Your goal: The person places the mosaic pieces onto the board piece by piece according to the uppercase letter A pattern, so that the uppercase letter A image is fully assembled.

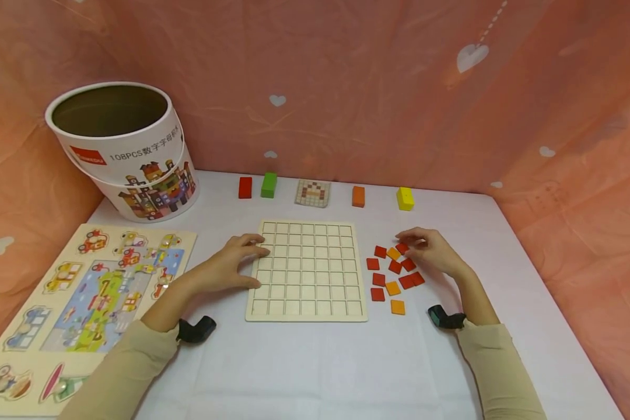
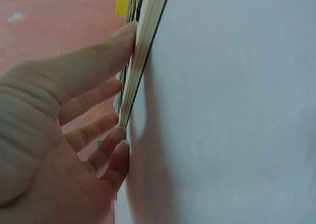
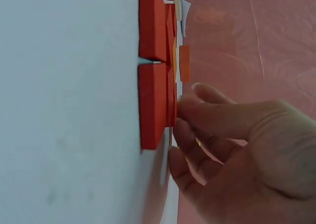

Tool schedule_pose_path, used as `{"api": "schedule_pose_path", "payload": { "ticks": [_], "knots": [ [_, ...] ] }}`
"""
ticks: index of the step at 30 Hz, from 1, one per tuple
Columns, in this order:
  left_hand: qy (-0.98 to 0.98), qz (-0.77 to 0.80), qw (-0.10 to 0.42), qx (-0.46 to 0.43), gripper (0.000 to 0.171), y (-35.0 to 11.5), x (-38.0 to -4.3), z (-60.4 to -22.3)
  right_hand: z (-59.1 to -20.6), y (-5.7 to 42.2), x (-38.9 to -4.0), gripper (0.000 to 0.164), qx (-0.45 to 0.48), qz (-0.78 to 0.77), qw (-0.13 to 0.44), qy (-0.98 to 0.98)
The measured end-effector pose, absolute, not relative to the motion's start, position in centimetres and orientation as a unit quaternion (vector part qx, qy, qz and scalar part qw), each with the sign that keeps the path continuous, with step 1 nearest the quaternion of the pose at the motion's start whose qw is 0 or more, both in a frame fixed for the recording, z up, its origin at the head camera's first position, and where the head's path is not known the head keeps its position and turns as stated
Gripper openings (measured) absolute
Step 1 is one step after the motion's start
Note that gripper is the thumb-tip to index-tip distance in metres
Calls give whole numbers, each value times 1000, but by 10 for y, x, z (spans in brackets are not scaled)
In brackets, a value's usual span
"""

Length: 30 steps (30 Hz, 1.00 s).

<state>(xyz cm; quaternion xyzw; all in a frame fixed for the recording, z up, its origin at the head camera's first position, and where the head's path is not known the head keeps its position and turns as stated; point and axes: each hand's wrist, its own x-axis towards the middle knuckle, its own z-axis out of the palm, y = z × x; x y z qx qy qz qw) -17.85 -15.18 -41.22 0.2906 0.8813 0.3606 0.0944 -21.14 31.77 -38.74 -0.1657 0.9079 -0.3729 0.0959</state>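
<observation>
A pale gridded board (image 1: 308, 271) lies flat beside scattered red and orange tiles (image 1: 395, 266)

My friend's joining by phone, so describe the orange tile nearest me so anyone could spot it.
Find the pale wooden grid board, then look to its right for scattered red and orange square tiles. The flat orange square tile lies nearest you, touching none of the others.
</observation>
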Motion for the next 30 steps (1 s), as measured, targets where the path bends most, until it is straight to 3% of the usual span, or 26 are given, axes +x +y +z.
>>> {"api": "schedule_pose_path", "payload": {
  "ticks": [11,20,30],
  "knots": [
    [870,385,113,287,56,-153,-180,-413,-380,305,-218,20,-159,-331,88,926],
    [862,398,117,289,56,-155,-178,-416,-364,209,-263,26,-256,-388,130,876],
    [861,401,118,288,55,-155,-178,-416,-376,135,-288,15,-296,-410,159,848]
  ]
}}
